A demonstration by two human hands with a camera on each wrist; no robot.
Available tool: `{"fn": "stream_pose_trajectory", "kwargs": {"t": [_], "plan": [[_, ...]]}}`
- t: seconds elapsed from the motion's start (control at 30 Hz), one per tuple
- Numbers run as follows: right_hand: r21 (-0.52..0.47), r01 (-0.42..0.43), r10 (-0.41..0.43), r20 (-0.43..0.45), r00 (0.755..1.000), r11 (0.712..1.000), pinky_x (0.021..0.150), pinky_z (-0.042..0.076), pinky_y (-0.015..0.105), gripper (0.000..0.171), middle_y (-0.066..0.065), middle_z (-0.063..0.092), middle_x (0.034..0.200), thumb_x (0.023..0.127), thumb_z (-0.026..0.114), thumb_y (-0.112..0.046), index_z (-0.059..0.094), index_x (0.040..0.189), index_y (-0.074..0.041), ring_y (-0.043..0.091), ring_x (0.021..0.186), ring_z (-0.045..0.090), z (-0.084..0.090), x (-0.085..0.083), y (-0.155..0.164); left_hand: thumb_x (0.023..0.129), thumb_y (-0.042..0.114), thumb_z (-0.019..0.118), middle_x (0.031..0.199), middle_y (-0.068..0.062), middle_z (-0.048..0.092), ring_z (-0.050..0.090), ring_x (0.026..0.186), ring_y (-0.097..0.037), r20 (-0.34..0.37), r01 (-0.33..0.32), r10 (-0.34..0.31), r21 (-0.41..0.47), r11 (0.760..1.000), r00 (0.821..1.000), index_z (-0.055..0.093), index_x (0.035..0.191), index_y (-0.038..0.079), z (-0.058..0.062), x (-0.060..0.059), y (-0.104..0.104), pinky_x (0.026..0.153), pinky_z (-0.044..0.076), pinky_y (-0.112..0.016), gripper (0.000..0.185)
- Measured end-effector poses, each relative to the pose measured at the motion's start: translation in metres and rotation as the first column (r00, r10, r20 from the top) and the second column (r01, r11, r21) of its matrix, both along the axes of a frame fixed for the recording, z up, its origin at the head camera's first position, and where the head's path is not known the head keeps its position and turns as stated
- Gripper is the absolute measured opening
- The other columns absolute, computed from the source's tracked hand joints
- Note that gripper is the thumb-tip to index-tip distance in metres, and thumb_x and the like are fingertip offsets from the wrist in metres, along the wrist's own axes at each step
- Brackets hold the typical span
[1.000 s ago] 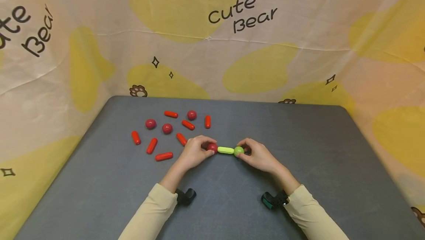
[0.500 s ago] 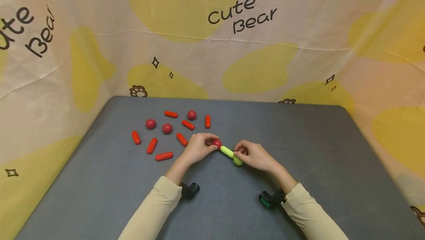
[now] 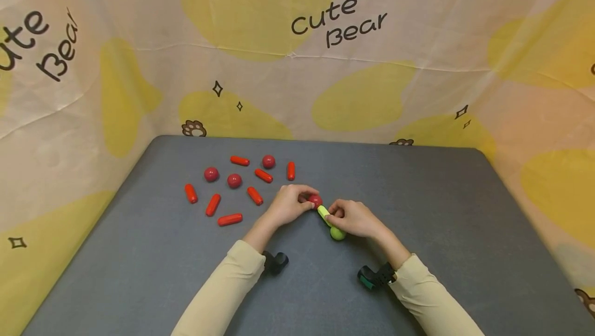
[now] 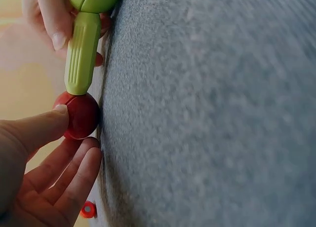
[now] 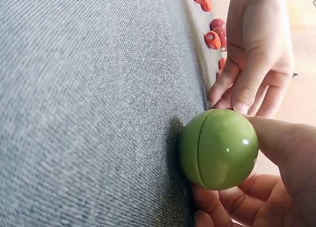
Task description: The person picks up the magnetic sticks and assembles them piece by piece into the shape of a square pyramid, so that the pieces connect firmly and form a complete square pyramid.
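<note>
The left hand [image 3: 290, 204] pinches the red ball [image 3: 315, 201] and the right hand [image 3: 353, 218] pinches the green ball [image 3: 337, 233], with the green stick [image 3: 323, 213] between them on the desk [image 3: 418, 196]. It seems best to hold both balls tight in the fingers and turn slowly, so the stick stays stuck.

**A Grey Table and a Bear Cloth**

A big grey table [image 3: 441, 212] fills the lower part of the head view. Its top looks soft and a bit fuzzy, like felt. The far corners are round.

Behind the table hangs a cloth [image 3: 418, 88]. It covers the whole upper part of the frame and comes down along the left and right sides too. The cloth is pale cream with big yellow blobs. Black words near the top middle say "cute Bear" [image 3: 339, 20]. The same words show at the upper left edge. Small black stars and little brown paw prints [image 3: 193, 128] dot the cloth. The cloth has folds and wrinkles. The light is soft and even.
</note>
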State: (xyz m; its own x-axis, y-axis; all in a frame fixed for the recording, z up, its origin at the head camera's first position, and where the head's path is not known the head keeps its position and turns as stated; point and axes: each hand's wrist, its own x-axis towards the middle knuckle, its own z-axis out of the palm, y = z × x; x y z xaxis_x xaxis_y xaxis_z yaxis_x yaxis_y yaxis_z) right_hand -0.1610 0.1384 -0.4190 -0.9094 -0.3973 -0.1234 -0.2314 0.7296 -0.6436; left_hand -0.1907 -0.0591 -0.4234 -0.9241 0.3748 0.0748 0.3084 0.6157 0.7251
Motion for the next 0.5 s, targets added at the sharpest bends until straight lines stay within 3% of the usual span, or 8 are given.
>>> {"fn": "stream_pose_trajectory", "kwargs": {"t": [0.27,0.5], "plan": [[0.003,0.008,-0.008,0.011,1.0,1.0,0.048,0.035,0.022,0.014,-0.004,0.056,0.066,0.086,0.062,-0.023,0.064,0.087,-0.009,0.007,0.051,0.046,0.0,0.001,0.001,0.081,0.011,0.069,0.095,-0.002,0.069,0.063,0.073,-0.009,-0.005,0.029,-0.029,-0.007,1.0,1.0,0.068,0.106,0.013,0.001,-0.001,0.005,0.062,0.048,-0.023,0.026],[0.029,0.037,-0.037,-0.001,0.999,0.999,0.049,0.035,0.022,0.015,-0.004,0.055,0.066,0.085,0.062,-0.023,0.063,0.086,-0.008,0.007,0.052,0.046,0.0,0.003,0.002,0.079,0.012,0.069,0.101,-0.002,0.068,0.066,0.08,-0.011,-0.033,0.015,-0.016,-0.006,1.0,0.999,0.069,0.105,0.013,0.004,0.005,-0.005,0.066,0.051,-0.025,0.025]]}}
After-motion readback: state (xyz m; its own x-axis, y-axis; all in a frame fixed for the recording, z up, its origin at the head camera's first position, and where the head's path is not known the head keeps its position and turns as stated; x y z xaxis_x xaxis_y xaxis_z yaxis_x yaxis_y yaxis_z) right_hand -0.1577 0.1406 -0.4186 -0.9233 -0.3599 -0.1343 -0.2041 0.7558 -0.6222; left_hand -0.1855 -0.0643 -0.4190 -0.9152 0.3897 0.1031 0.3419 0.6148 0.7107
